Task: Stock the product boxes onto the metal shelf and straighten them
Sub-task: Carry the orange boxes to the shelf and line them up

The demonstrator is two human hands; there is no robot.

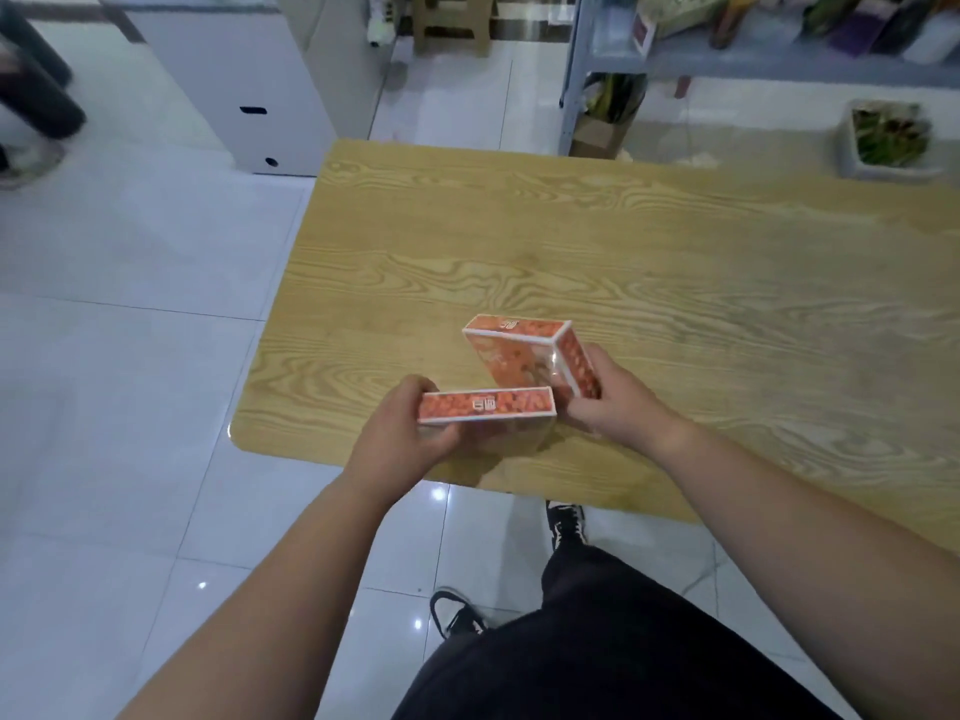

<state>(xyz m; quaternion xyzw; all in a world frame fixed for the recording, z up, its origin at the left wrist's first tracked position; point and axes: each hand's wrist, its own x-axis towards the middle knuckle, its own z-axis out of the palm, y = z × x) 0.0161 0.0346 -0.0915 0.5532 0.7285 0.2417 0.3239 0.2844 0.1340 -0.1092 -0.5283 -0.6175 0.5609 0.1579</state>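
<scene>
Bare forearms (311, 553) reach over the wooden table's (519, 241) near-left corner. Left hand (410, 433) grips the level orange box (485, 405) by its end; right hand (608, 402) clasps the tilted orange box (519, 356) just behind.

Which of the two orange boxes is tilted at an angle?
The farther orange box, held by the right hand. The nearer orange box, in the left hand, lies level.
</scene>
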